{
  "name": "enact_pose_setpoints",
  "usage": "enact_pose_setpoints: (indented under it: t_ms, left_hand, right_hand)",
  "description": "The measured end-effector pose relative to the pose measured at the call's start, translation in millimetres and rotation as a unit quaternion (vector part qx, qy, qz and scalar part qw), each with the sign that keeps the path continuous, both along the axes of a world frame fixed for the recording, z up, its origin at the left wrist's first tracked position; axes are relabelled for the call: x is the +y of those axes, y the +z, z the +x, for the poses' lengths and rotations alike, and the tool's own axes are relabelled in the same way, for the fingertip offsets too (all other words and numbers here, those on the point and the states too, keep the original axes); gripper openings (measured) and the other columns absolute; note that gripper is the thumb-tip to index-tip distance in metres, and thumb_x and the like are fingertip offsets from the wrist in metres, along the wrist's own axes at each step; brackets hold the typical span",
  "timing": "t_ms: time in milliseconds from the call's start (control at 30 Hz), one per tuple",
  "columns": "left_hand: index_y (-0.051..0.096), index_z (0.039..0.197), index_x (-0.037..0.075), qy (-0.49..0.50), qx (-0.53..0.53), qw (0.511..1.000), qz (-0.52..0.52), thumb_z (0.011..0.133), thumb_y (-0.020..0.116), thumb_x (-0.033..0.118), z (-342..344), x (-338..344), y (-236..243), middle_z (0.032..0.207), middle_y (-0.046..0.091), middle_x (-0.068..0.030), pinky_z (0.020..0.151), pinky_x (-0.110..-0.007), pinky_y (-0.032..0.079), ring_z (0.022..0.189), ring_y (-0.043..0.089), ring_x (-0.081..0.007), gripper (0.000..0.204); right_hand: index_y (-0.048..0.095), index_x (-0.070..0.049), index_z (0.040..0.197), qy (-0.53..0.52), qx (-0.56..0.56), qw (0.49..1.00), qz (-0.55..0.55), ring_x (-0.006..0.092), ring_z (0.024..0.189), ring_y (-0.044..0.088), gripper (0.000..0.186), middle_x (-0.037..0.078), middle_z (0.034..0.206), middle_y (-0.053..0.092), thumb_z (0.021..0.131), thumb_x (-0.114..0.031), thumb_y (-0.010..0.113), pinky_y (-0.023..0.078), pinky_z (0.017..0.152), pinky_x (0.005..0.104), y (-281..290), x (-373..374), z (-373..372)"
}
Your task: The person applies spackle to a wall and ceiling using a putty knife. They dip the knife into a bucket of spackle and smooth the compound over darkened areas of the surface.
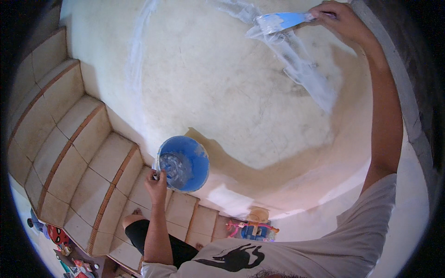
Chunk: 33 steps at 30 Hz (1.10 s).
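Note:
High on the wall, my right hand [331, 15] is closed round the handle of a wide putty knife [286, 21]. The blade is blue with white paste on it and rests against or close to the wall [208, 92]. White filler [296, 62] runs in a slanting streak beneath the blade, and a fainter streak [134, 65] goes down the wall's left part. Lower left, my left hand [156, 180] grips the rim of a blue bucket [197, 162]. The bucket tilts toward me, showing greyish-white paste [175, 169] smeared inside. Part of the left fingers is hidden at the rim.
Tiled stairs [95, 157] with brown edges climb along the left, and my foot [136, 211] is on a step. Below the wall stands a child's ride-on toy [254, 227] with pink handlebars. Assorted items, including a red mask-like thing [56, 235], lie at lower left.

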<state>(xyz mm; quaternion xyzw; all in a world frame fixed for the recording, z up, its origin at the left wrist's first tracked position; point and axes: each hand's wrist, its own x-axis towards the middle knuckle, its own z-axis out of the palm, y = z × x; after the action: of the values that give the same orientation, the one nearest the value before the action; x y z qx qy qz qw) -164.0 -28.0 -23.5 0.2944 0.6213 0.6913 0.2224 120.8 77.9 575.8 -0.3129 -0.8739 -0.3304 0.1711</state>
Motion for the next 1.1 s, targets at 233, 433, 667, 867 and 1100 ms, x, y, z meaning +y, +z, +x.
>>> enact_pose_setpoints:
  t_ms: [233, 433, 667, 867, 1100]
  left_hand:
    - [0.060, 0.080, -0.003, 0.036, -0.004, 0.999, 0.007, 0.085, 0.071, 0.017, -1, 0, -16, 0.064, 0.054, -0.0012, 0.051, -0.029, 0.039, 0.059, 0.049, -0.0081, 0.023]
    - [0.061, 0.081, -0.002, -0.014, 0.009, 1.000, 0.001, 0.086, 0.071, 0.016, 0, 7, -6, 0.065, 0.054, -0.0007, 0.050, -0.028, 0.040, 0.059, 0.050, -0.0086, 0.022]
    - [0.062, 0.084, -0.002, 0.004, 0.023, 0.999, -0.038, 0.087, 0.073, 0.017, -5, -2, -9, 0.067, 0.056, -0.0012, 0.050, -0.029, 0.041, 0.058, 0.051, -0.0097, 0.023]
    - [0.061, 0.079, -0.003, 0.003, -0.038, 0.999, 0.026, 0.087, 0.071, 0.016, 5, -4, 10, 0.064, 0.054, 0.0018, 0.049, -0.027, 0.036, 0.058, 0.046, -0.0059, 0.022]
    - [0.060, 0.088, -0.002, -0.016, -0.007, 1.000, 0.014, 0.090, 0.072, 0.018, -9, 2, -25, 0.070, 0.056, -0.0006, 0.049, -0.027, 0.041, 0.057, 0.051, -0.0085, 0.023]
  right_hand:
    - [0.075, -0.003, 0.097, 0.006, -0.043, 0.998, 0.046, 0.0277, 0.083, 0.068, 0.019, 0.017, 0.090, 0.072, 0.087, -0.015, 0.065, 0.052, 0.073, 0.0389, -5, 25, -10]
    - [0.075, -0.004, 0.098, -0.021, 0.004, 1.000, 0.017, 0.0278, 0.083, 0.068, 0.019, 0.016, 0.089, 0.072, 0.088, -0.017, 0.066, 0.052, 0.073, 0.0389, 20, 11, 14]
    - [0.075, -0.005, 0.098, 0.052, -0.095, 0.988, 0.113, 0.0258, 0.082, 0.067, 0.018, 0.015, 0.092, 0.073, 0.090, -0.018, 0.065, 0.050, 0.073, 0.0389, -3, 39, -11]
    - [0.075, -0.008, 0.100, -0.095, 0.171, 0.980, -0.038, 0.0244, 0.101, 0.062, 0.017, 0.013, 0.096, 0.073, 0.090, -0.018, 0.066, 0.035, 0.100, 0.0397, 14, -4, 5]
    - [0.060, -0.006, 0.100, -0.020, 0.083, 0.986, -0.143, 0.0038, 0.057, 0.047, 0.018, -0.002, 0.073, 0.053, 0.101, -0.024, 0.059, 0.040, 0.050, 0.0210, 10, 14, 27]
